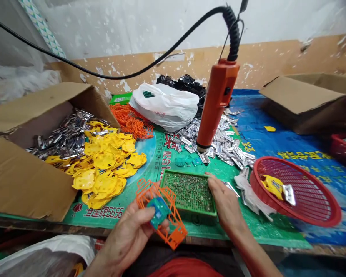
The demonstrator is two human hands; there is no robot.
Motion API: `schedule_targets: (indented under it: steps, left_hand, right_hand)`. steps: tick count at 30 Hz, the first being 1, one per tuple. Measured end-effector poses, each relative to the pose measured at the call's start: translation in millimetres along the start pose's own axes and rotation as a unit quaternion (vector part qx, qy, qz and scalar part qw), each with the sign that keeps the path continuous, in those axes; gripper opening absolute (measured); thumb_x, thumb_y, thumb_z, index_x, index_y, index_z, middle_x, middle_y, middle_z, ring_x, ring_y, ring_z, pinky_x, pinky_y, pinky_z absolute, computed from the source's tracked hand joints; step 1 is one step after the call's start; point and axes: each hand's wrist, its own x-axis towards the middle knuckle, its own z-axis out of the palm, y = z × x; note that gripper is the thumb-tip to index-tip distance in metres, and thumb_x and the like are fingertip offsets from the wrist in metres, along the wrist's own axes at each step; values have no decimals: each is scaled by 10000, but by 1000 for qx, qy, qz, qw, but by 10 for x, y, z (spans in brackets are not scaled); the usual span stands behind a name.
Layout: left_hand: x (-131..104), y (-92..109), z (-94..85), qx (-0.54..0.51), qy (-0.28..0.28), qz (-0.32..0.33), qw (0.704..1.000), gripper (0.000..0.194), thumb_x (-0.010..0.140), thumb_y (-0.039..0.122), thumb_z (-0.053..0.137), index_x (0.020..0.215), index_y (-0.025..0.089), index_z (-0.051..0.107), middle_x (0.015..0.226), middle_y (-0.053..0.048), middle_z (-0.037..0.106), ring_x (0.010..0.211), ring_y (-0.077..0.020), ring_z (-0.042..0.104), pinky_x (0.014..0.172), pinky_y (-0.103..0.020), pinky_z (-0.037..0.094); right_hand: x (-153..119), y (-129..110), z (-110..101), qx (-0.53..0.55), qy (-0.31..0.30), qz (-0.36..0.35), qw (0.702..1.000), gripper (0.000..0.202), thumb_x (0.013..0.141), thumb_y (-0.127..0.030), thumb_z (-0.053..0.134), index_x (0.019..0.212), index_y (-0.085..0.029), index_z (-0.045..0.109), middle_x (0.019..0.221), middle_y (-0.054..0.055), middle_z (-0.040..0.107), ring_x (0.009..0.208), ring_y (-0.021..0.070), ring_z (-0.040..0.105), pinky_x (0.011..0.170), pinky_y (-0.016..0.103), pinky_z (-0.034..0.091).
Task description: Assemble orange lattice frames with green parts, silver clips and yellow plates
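My left hand [135,223] is closed on an orange lattice-like plastic frame [177,231] and a teal plastic part [158,211] lying against it, with the thumb pressed on the teal part. Just to the right stands a shallow green basket [187,217] holding many small metal screws [190,188]. My right hand [223,198] grips this basket at its right side, some of its fingers hidden. Above and behind the basket hangs an orange electric screwdriver [217,102], tip down. Several teal pieces [187,161] lie beneath its tip.
Yellow plastic parts [103,169] spill from an open carton [25,173] at left. Orange frames [132,119] and a white plastic bag [167,105] sit behind. Silvery metal pieces [227,142] are heaped at centre right. A red basket [302,188] stands tilted at right; another carton [305,100] is behind.
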Motion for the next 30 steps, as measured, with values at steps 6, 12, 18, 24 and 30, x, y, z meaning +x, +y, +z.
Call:
schedule_targets:
  steps: [6,12,18,24,30]
  left_hand:
    - [-15,-63,55,17,-48,-67,996,534,664,183,759,1182,232,638,675,-21,684,523,-155,638,558,-259,533]
    - [69,-21,-26,1,22,19,1000,301,631,198,814,906,202,692,809,-10,691,585,-128,609,554,-247,541]
    - [89,-98,-42,10,-4,-18,1000,335,602,219,838,903,191,692,754,-3,680,553,-136,615,554,-270,540]
    - [44,-101,-91,2,9,-51,999,438,654,215,801,1070,241,667,731,5,688,512,-132,604,570,-293,530]
    - [6,-100,-49,-4,-8,-1,1000,353,614,227,831,944,197,711,847,-16,702,618,-132,623,606,-264,534]
  right_hand:
    - [2,31,-82,24,57,5,998,563,777,-571,505,1145,-188,691,1271,88,636,1252,304,517,1104,461,326]
    - [-3,-89,130,26,-5,19,999,645,781,-586,479,1226,-144,631,1195,102,677,1195,323,549,1025,455,406]
    - [9,-56,39,31,31,20,999,624,750,-574,507,1164,-137,673,1248,108,648,1225,297,530,1067,422,363]
    - [-82,-34,106,27,13,33,999,605,741,-588,542,1166,-180,678,1187,90,685,1152,320,588,993,450,442]
    - [-38,-13,65,35,-9,11,999,683,755,-620,491,1224,-145,633,1316,100,600,1279,298,489,1111,442,310]
